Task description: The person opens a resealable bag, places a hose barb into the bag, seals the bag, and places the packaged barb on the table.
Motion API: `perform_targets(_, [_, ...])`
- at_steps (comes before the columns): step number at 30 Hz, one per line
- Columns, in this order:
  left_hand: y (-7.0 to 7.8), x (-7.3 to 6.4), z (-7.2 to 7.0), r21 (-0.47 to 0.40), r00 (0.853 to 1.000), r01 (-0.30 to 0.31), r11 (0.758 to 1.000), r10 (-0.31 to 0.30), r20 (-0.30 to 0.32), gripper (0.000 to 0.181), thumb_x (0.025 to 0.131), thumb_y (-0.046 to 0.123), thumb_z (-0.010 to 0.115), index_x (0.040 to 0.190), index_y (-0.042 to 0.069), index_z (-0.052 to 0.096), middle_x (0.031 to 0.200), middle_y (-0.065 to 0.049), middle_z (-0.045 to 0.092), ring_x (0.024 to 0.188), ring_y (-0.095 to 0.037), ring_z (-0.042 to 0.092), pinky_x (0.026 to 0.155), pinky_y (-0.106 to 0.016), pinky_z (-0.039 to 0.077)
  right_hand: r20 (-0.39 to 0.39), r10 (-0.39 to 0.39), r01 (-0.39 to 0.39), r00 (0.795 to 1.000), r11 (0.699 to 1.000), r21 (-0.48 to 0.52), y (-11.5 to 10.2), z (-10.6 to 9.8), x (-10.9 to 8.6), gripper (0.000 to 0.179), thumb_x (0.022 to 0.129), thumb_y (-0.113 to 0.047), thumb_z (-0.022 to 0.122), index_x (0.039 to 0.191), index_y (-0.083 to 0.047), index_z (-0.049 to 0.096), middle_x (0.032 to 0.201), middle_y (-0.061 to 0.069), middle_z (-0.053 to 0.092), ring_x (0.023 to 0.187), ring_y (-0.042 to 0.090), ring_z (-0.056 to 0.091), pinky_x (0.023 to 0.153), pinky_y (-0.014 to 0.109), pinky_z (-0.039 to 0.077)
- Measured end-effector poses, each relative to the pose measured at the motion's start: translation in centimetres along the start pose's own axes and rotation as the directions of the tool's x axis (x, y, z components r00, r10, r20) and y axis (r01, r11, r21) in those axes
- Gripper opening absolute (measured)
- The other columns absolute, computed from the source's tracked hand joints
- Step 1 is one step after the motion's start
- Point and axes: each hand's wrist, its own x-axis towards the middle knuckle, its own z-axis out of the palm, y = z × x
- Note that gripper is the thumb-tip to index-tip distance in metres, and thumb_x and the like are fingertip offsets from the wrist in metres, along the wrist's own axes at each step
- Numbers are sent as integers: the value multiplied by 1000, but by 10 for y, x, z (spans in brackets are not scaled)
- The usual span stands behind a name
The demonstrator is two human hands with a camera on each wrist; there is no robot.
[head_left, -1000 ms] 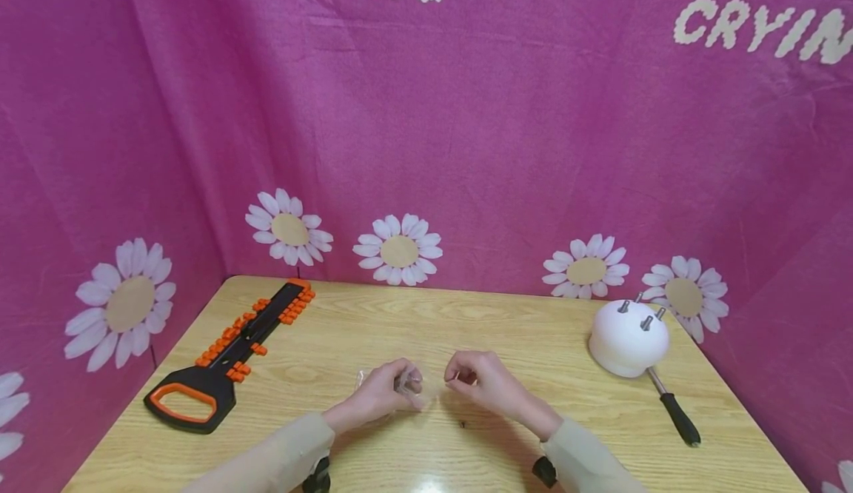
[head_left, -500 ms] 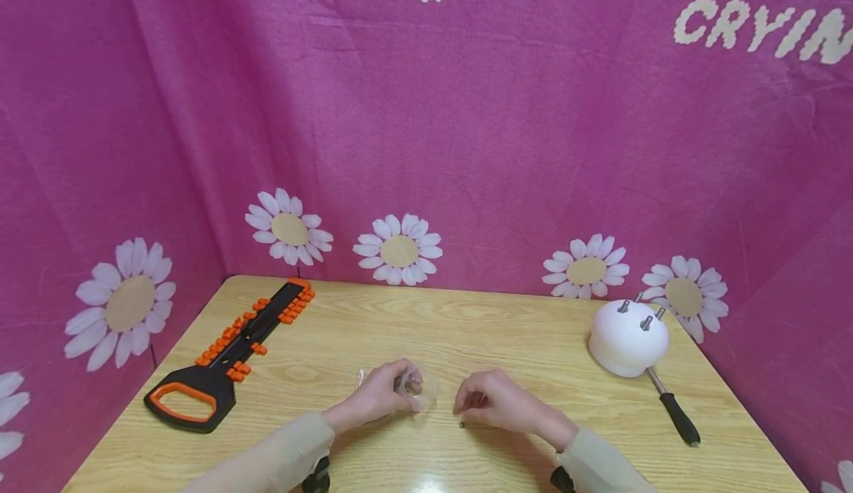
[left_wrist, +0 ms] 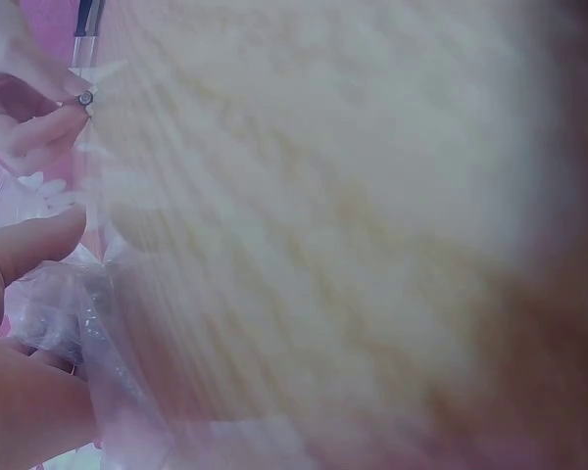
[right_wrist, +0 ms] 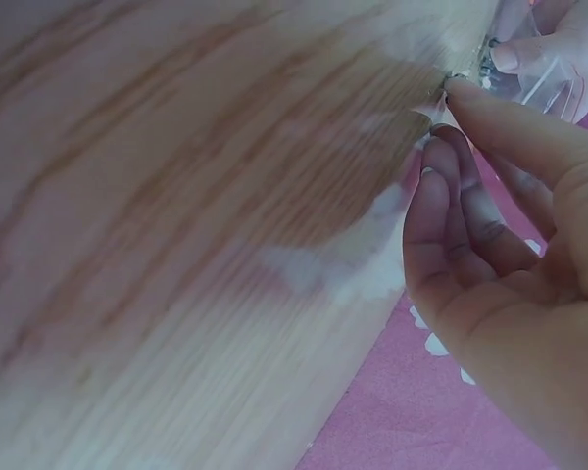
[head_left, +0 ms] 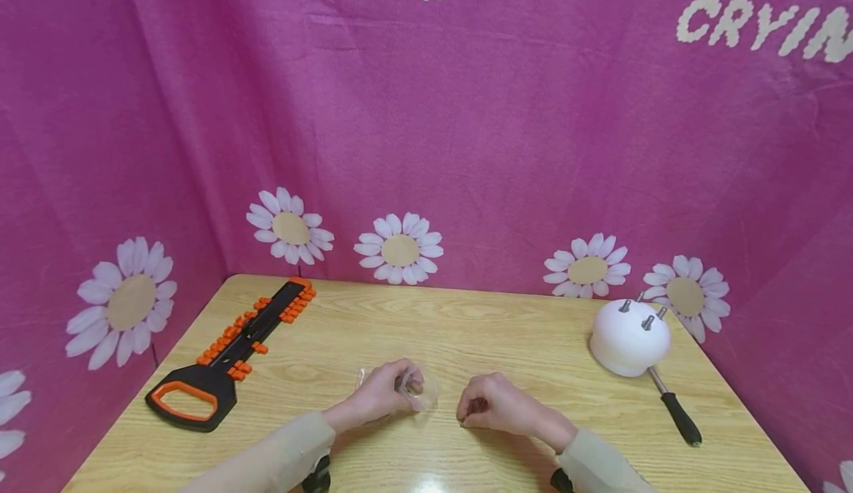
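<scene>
My left hand (head_left: 385,391) grips a clear plastic bag (head_left: 429,391) near the middle of the table. In the right wrist view, small dark metal parts (right_wrist: 487,65) show inside that bag. To its right, my right hand (head_left: 498,406) is low over the tabletop, apart from the bag. Its thumb and fingertips pinch a small dark screw (left_wrist: 85,98), whose round end faces the left wrist camera. The head view barely shows the screw, since the fingers cover most of it.
A black and orange rack-like tool (head_left: 200,386) with a handle lies on the left. At the right stands a white rounded base (head_left: 629,341) with metal pegs. Beside it lies a black-handled screwdriver (head_left: 681,417). A pink curtain (head_left: 466,145) surrounds the wooden table (head_left: 373,308).
My right hand has moved down and slightly right to the small screw that lay on the table, and now pinches it. The left hand stays put with the bag.
</scene>
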Motion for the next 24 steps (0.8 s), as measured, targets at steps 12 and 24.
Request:
perform_targets(12, [0,1,-1,0,1000,-10,1000,10,3,33,74,2,83,99,4,61,97,-9,71,94,-17,61,79,-21,46,17,7,-8,1000,1000,26,0,3,1,7,86,-4,74,85,-10,70,82,1,69,75,-5,55,64,15,51])
perform_targets(24, [-4,3,0,18,999,-37,999,37,-11,33,73,4,84,98,4,62,97,-8,71,93,-16,62,79,-19,46,-31,88,-85,996,993,76,-4,-2,7,6,91,-4,68,89,-9,66,84,2,72,75,-7,57,66,15,52])
